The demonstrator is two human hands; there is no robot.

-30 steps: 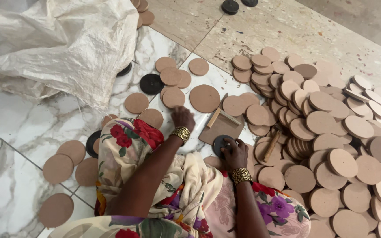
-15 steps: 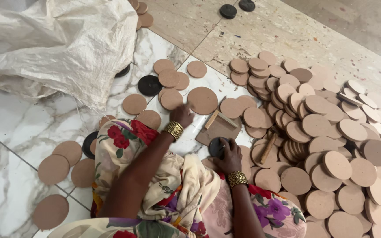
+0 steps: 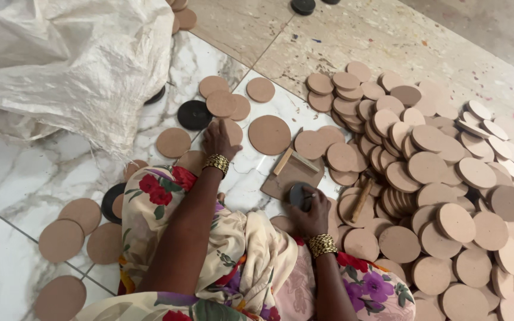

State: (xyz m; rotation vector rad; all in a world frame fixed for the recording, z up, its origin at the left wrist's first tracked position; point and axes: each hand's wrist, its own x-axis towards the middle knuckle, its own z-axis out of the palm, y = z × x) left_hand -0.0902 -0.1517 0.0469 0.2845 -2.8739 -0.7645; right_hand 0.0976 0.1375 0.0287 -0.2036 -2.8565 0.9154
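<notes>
My left hand (image 3: 218, 139) reaches forward and lies flat on a brown round disc (image 3: 231, 131) on the marble floor, fingers spread over it. My right hand (image 3: 309, 211) is closed on a small dark round object (image 3: 299, 195) held just above a square brown board (image 3: 291, 176) in front of my knees. A larger brown disc (image 3: 269, 134) lies between the two hands. Both wrists wear gold bangles. A flowered cloth covers my lap.
A big heap of brown round discs (image 3: 447, 178) fills the right side. A wooden-handled tool (image 3: 362, 198) lies at its edge. A black disc (image 3: 194, 114) and loose brown discs (image 3: 66, 235) lie left. A crumpled white sack (image 3: 66, 65) lies far left.
My left hand has stretched further forward onto the disc. My right hand has stayed near the square board with the dark object.
</notes>
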